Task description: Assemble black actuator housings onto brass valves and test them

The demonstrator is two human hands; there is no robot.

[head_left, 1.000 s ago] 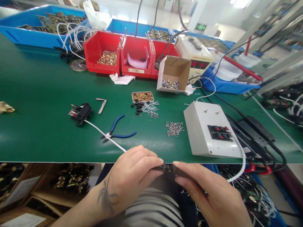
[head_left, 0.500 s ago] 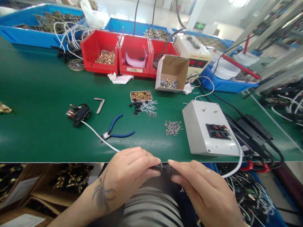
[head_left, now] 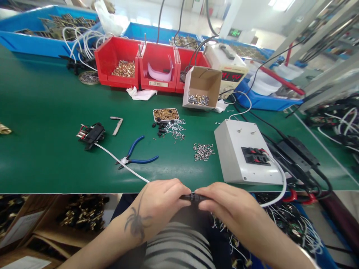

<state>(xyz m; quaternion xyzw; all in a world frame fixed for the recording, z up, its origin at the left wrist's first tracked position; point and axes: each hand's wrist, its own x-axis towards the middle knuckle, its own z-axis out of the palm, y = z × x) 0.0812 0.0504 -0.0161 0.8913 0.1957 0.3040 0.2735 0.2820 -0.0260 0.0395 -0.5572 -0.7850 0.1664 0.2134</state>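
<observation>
A: What is between the two hands?
B: A small black connector (head_left: 194,197). The left hand (head_left: 164,198) pinches one end between thumb and fingers, and the right hand (head_left: 235,205) pinches the other; both are clamped on it.
A: How would it handle?
B: Light and stiff, probably, like hard plastic. It may slip a little if its surface is as smooth as it seems. Fragility is hard to judge at this size.
A: Best hold?
B: Likely the two ends, since the exposed middle is so short.
A: And its place?
B: Right at the fingertips, level between the hands, just off the near edge of the green workbench (head_left: 42,160). A white cable (head_left: 136,173) runs up to the left hand, but whether it joins the connector cannot be told; the hand hides it.
</observation>
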